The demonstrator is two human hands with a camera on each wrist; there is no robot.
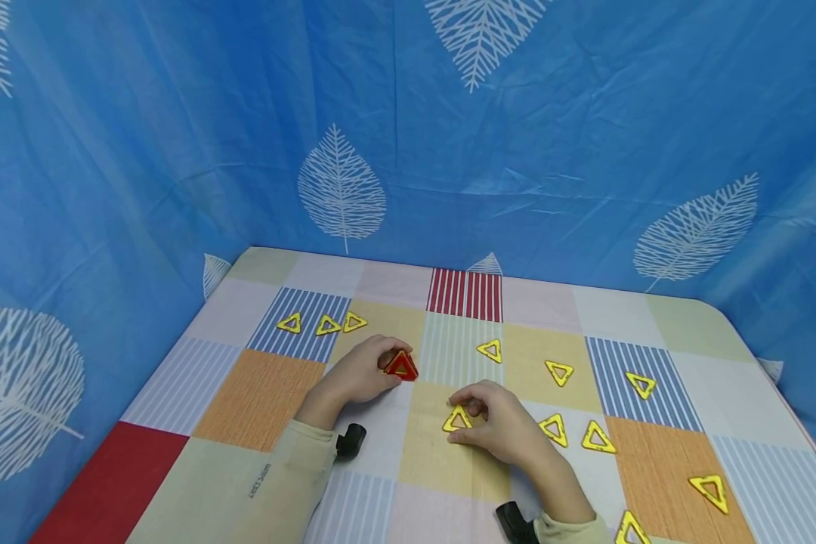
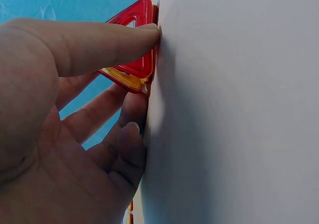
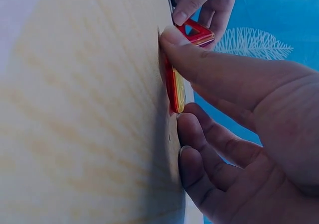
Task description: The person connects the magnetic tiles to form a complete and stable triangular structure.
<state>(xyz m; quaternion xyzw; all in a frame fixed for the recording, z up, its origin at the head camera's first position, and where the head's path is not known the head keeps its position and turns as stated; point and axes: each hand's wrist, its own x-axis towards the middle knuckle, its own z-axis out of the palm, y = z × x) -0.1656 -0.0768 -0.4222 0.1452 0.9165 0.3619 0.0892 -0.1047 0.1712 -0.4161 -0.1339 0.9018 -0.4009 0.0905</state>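
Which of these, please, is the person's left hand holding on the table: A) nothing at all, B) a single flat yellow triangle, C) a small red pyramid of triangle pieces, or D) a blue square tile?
C: the left hand curls its fingers round a small red pyramid standing on the table, while the right hand picks at a flat yellow triangle.

Left hand (image 1: 360,374) gripping red pyramid (image 1: 400,366)
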